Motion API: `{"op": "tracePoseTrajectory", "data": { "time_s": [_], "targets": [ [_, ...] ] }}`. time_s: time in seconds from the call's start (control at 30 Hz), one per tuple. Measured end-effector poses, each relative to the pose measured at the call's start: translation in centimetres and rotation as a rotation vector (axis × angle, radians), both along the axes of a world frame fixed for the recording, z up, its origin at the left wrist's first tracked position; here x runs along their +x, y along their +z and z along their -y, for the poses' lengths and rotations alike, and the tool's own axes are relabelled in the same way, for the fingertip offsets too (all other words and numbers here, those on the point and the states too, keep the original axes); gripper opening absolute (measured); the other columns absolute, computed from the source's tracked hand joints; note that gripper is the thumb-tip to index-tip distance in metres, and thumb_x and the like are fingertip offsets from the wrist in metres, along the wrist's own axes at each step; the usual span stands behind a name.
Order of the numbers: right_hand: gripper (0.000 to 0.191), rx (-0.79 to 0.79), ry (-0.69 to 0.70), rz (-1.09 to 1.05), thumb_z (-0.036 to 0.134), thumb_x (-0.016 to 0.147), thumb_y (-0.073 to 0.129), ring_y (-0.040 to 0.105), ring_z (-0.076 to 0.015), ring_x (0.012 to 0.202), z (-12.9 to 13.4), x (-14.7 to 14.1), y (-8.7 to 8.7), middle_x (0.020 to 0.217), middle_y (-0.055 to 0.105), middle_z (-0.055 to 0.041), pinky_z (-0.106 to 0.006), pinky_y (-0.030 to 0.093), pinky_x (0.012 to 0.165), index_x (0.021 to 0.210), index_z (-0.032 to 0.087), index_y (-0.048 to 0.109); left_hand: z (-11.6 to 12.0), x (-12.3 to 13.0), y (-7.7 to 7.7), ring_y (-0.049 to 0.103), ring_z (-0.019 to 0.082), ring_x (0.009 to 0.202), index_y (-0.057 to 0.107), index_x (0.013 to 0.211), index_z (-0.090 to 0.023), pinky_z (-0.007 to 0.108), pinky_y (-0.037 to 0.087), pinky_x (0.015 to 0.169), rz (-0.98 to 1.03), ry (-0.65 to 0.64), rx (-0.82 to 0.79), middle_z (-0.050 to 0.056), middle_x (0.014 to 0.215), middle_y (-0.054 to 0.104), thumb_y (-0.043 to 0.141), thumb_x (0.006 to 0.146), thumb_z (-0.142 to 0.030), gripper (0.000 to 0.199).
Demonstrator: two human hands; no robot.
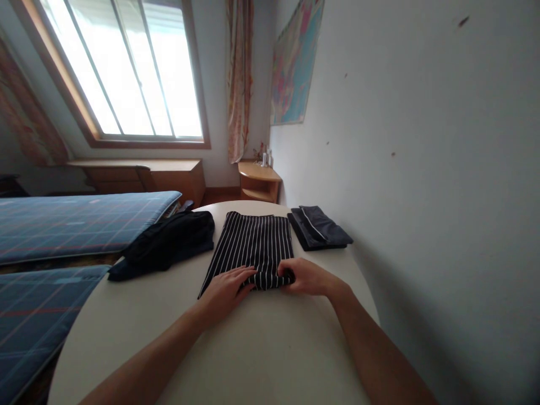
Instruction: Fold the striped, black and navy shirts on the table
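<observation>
A black cloth with white stripes (258, 243) lies on the white round table (270, 349), its near edge rolled or folded over. My left hand (225, 289) rests on the near left part of the cloth, fingers stretched towards the right and the thumb at the near edge. At the right end of the rolled edge, my right hand (304, 276) has its fingers curled round the fabric.
A crumpled dark garment (169, 239) lies at the table's left edge. Folded dark cloths (320, 226) sit at the back right, near the wall. Blue plaid mattresses (80, 225) are on the left. A small corner shelf (259, 172) stands beyond the table.
</observation>
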State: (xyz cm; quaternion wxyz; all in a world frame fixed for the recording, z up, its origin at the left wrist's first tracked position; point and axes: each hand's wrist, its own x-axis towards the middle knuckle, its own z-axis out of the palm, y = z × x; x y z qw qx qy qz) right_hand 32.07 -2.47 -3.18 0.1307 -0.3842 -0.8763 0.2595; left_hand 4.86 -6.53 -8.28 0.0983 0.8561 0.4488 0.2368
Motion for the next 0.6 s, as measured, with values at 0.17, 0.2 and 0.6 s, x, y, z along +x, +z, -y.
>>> {"op": "tracePoseTrajectory", "data": {
  "time_s": [0.17,0.2,0.6],
  "targets": [
    [0.017,-0.049,0.008,-0.078,0.019,0.073,0.068,0.064,-0.0161,0.077,-0.6,1.4,0.4,0.086,0.074,-0.0004,-0.025,0.044,0.072,0.088,0.021,0.075,0.1,-0.3,0.0,0.048,0.024,0.135,0.047,0.144,-0.032,0.045,0.041,0.111,-0.09,-0.052,0.005,0.003,0.149,0.051,0.053,0.097,-0.03,0.048],
    [0.019,-0.062,0.009,-0.069,0.017,0.072,0.067,0.064,-0.0157,0.075,-0.6,1.6,0.4,0.085,0.074,-0.0002,-0.025,0.044,0.07,0.088,0.021,0.076,0.2,-0.3,0.1,0.047,0.025,0.137,0.044,0.146,-0.034,0.046,0.041,0.111,-0.118,-0.063,0.004,0.003,0.151,0.048,0.053,0.096,-0.026,0.052],
    [0.027,0.108,-0.169,-0.096,0.016,0.075,0.055,0.045,-0.0099,0.054,-0.5,1.4,0.3,0.066,0.063,0.0022,-0.023,0.031,0.054,0.094,0.019,0.074,0.8,-0.5,1.7,0.067,0.027,0.109,0.049,0.14,-0.021,0.04,0.049,0.095,-0.145,0.066,-0.115,0.009,0.121,0.07,0.046,0.087,-0.013,0.053]
  ]
}}
